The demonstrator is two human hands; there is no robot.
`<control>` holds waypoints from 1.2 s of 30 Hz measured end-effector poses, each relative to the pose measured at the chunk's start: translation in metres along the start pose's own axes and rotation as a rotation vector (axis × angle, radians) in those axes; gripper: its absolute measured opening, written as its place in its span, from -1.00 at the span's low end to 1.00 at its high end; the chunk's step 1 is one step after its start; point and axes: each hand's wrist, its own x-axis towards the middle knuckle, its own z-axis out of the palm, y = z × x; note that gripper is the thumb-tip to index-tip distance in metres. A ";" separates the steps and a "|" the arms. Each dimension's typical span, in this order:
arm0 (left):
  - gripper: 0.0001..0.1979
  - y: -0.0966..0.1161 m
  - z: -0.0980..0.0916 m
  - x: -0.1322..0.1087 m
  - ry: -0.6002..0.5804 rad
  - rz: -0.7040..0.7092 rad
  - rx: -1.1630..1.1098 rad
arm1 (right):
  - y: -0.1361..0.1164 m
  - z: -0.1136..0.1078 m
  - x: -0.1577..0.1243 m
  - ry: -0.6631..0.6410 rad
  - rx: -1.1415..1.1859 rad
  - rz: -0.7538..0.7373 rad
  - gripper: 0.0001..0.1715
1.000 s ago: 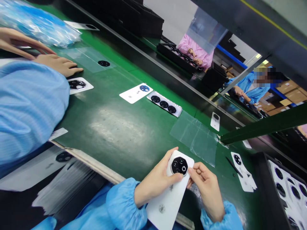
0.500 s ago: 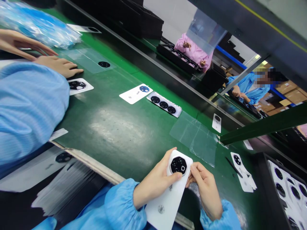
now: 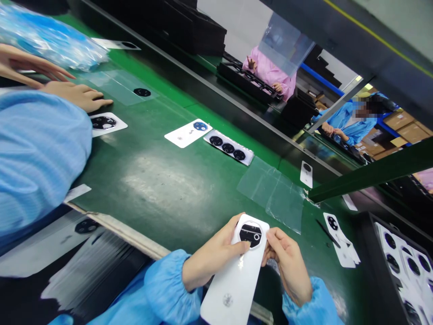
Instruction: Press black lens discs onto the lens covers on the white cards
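A white phone back cover (image 3: 233,284) slants over the bench's front edge, its round black camera lens piece (image 3: 248,234) at the upper end. Wrapped round its left side is my left hand (image 3: 213,257), the thumb lying on the lower part of the lens piece. My right hand (image 3: 287,262) pinches the cover's upper right edge between thumb and fingers. Some of its fingertips are hidden behind the edge. Beyond my hands a clear plastic sheet (image 3: 270,194) lies flat on the green bench (image 3: 158,194).
A strip of three black lens pieces (image 3: 228,148) lies beside another white cover (image 3: 186,134). To the right are several white pieces (image 3: 341,243), a black pen-like tool (image 3: 328,233) and a black tray (image 3: 375,243) of covers. A co-worker's blue sleeve (image 3: 40,153) reaches in from the left.
The held cover has tilted slightly, and a bright reflection now crosses its lens piece. Both my hands keep their hold. In the background, the hands of a person in pink have shifted.
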 end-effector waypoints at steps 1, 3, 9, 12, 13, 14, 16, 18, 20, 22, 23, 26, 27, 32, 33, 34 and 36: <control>-0.33 0.001 0.000 0.000 0.002 -0.009 -0.008 | -0.001 0.000 0.000 0.000 0.008 0.005 -0.59; -0.33 0.001 0.001 -0.001 -0.010 -0.012 -0.016 | -0.002 0.001 0.000 0.001 0.017 0.008 -0.58; -0.46 -0.004 0.001 0.002 -0.060 0.105 0.067 | 0.000 0.005 -0.002 -0.030 0.042 0.012 -0.68; -0.66 -0.006 -0.001 0.003 -0.081 0.174 0.081 | 0.005 0.004 -0.002 -0.008 0.045 -0.009 -0.70; -0.68 -0.007 -0.001 0.003 -0.097 0.176 0.067 | 0.006 0.004 -0.002 0.008 0.034 -0.023 -0.70; -0.69 -0.007 -0.001 0.003 -0.106 0.177 0.054 | 0.008 0.003 -0.002 0.029 0.022 -0.039 -0.69; -0.67 -0.007 -0.001 0.004 -0.110 0.176 0.050 | 0.010 0.003 -0.001 0.072 0.003 -0.068 -0.68; -0.66 -0.005 0.000 0.006 -0.078 0.183 0.087 | 0.012 0.003 -0.001 0.095 -0.010 -0.085 -0.66; -0.65 -0.003 0.002 0.009 -0.007 0.200 0.161 | 0.013 0.003 -0.001 0.104 -0.034 -0.105 -0.64; -0.64 0.000 0.003 0.012 0.051 0.217 0.224 | 0.012 0.003 -0.001 0.116 -0.071 -0.131 -0.63; -0.64 0.001 0.003 0.014 0.059 0.220 0.244 | 0.012 0.003 -0.001 0.120 -0.087 -0.141 -0.62; -0.65 0.002 0.004 0.016 0.045 0.223 0.292 | 0.011 0.002 0.001 0.110 -0.095 -0.134 -0.59; -0.65 0.002 0.004 0.016 0.048 0.226 0.314 | 0.011 0.002 0.003 0.103 -0.087 -0.120 -0.57; -0.63 -0.001 0.007 0.017 0.133 0.257 0.330 | 0.017 0.007 0.010 0.114 -0.029 -0.067 -0.50; -0.62 -0.001 0.008 0.018 0.146 0.260 0.317 | 0.017 0.009 0.010 0.122 -0.017 -0.064 -0.50; -0.61 -0.001 0.008 0.019 0.153 0.261 0.302 | 0.016 0.010 0.010 0.128 -0.004 -0.062 -0.51; -0.60 0.000 0.007 0.021 0.149 0.256 0.273 | 0.012 0.012 0.010 0.132 0.033 -0.053 -0.54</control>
